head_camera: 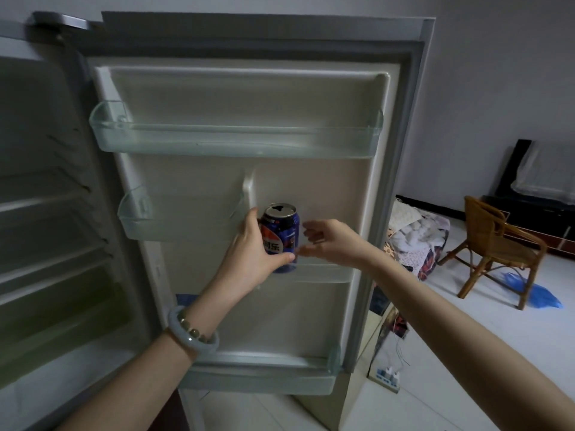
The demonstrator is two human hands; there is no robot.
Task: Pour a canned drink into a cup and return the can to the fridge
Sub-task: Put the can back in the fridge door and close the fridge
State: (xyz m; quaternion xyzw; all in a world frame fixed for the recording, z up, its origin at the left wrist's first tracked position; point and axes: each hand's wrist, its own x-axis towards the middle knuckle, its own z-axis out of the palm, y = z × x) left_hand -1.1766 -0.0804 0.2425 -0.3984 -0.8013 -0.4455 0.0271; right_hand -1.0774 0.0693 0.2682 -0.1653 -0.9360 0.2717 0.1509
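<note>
Left hand [249, 247] is wrapped around a blue can [281, 236], thumb across the front near its lower label and fingers behind, holding it upright in front of the inner side of the open fridge door [199, 178]. Its top is already opened. The can's base sits at the level of the middle-right door shelf [323, 272] — whether it rests on the shelf or hangs just above it cannot be told. Right hand [333, 242] is just beside the can on the right, fingers loosely spread and curled, holding nothing. A pale bangle [194, 332] and a bead bracelet circle the left wrist. Clear upper door shelves stand above — beyond the door, a wicker chair [494, 244] stands on the white floor [466, 353].
</note>
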